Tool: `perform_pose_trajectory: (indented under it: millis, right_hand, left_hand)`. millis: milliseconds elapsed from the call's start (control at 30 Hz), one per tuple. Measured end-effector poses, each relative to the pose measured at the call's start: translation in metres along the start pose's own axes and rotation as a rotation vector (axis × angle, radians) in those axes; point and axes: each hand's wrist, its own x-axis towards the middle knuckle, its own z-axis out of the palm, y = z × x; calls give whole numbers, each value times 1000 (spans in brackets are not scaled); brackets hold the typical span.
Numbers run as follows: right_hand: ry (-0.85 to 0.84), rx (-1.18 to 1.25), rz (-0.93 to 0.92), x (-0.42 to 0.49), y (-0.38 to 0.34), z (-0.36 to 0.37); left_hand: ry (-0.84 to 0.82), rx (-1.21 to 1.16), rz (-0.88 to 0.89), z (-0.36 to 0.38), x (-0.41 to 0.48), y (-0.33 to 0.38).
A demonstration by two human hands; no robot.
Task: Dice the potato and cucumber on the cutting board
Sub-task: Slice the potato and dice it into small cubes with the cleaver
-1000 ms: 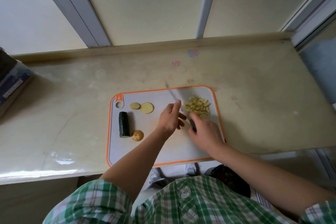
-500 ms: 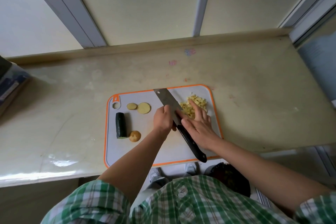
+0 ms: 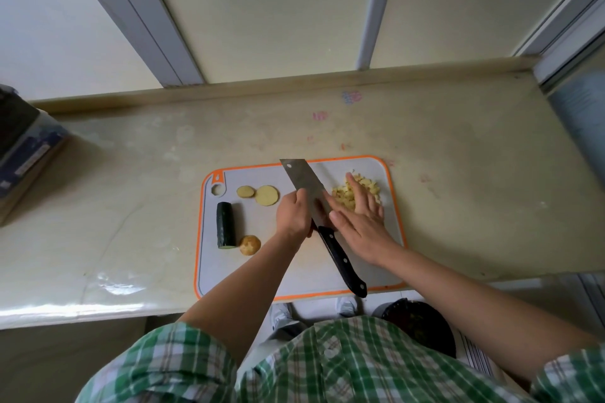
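Note:
A grey cutting board [image 3: 226, 275] with an orange rim lies on the counter. My left hand [image 3: 292, 216] grips the blade of a broad knife [image 3: 302, 178] near its heel; the black handle [image 3: 342, 262] points back at me, free. To the right of the blade my right hand [image 3: 361, 222] lies with straight fingers, its fingertips over a pile of diced potato [image 3: 371, 188]. Two potato slices [image 3: 266, 195] lie at the board's far left. A dark cucumber piece [image 3: 226, 225] and a potato end [image 3: 250, 245] sit nearer me on the left.
A dark box [image 3: 23, 154] stands on the counter's far left. A raised ledge [image 3: 294, 83] runs along the back wall. The counter's front edge [image 3: 98, 311] is near my body, and below it on the right is a dark round bin [image 3: 417, 324].
One second ago my right hand held the knife handle. It has let go and now lies flat beside the blade, while my left hand has taken hold of the blade.

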Motion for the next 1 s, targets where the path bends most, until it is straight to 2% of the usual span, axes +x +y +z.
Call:
perform_pose_trajectory:
  millis: [133, 267, 367, 433, 500, 567, 633, 700, 800, 833, 933, 1000]
  right_hand:
    - [44, -9, 85, 4, -1, -2]
    - [74, -38, -10, 2, -4, 0]
    - [153, -28, 83, 5, -8, -7]
    - [179, 62, -8, 2, -16, -12]
    - [85, 171, -92, -5, -29, -17]
    - [-37, 117, -99, -9, -43, -17]
    - [-58, 36, -68, -9, -50, -15]
    - [-9, 38, -15, -7, -49, -13]
    - [117, 190, 90, -8, -40, -8]
    - [155, 228, 126, -8, -35, -7]
    - [189, 220, 124, -12, -21, -3]
    - [163, 176, 99, -17, -18, 0]
  left_hand:
    - [-11, 48, 9, 0, 0, 0]
    - [-14, 45, 17, -3, -3, 5]
    - [24, 49, 23, -8, -1, 6]
    - [53, 78, 40, -12, 0, 7]
    - [56, 90, 47, -15, 2, 7]
    - [41, 98, 53, -16, 3, 9]
    - [-1, 111, 71, -15, 2, 11]
    - [-64, 92, 85, -16, 0, 14]
    - [-120, 73, 60, -22, -3, 14]
    - [-81, 126, 69, -25, -1, 9]
    - [90, 484, 139, -38, 9, -16]
    - [77, 610, 129, -42, 12, -33]
